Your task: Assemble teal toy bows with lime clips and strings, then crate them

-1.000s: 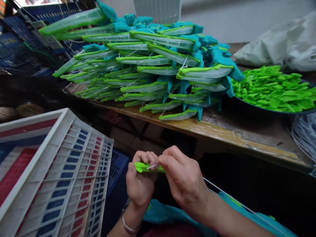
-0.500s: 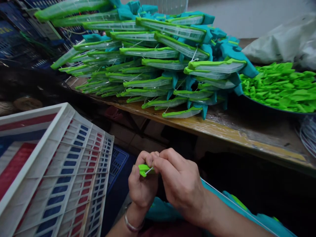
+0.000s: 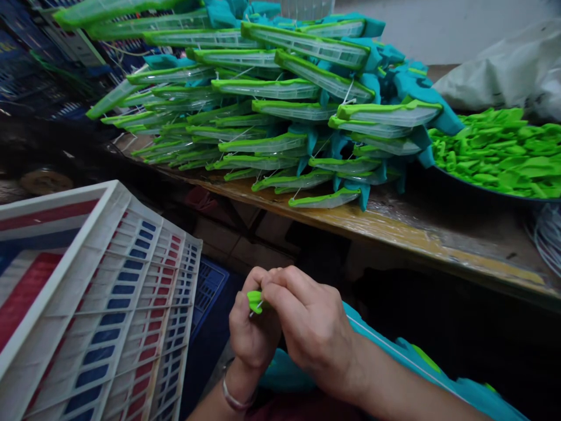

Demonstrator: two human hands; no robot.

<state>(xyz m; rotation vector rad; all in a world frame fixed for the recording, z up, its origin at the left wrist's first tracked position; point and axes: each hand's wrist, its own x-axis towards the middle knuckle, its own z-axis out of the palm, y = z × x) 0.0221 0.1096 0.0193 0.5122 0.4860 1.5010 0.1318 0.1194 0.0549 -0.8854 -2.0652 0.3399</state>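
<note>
Pinched in my left hand (image 3: 252, 330) is a small bright green plastic piece (image 3: 254, 302). My right hand (image 3: 313, 327) is closed right against it, its fingertips gripping a thin white cord (image 3: 259, 304) that runs across the piece. A short end of the cord shows below the green edge. Most of the piece is hidden behind my fingers. Under my forearms lies a long teal plastic part (image 3: 394, 356) with green spots, and a white line stretches along its length.
On the wooden bench (image 3: 394, 234) ahead is a tall stack of green, clear and teal plastic toys (image 3: 267, 90). A dark tray of loose green pieces (image 3: 504, 155) stands at right, beside a coil of wire (image 3: 547, 237). A white plastic crate (image 3: 149, 304) fills the left side.
My right hand has shifted slightly left, closer to the green piece. A cord end now shows on the near side of the piece.
</note>
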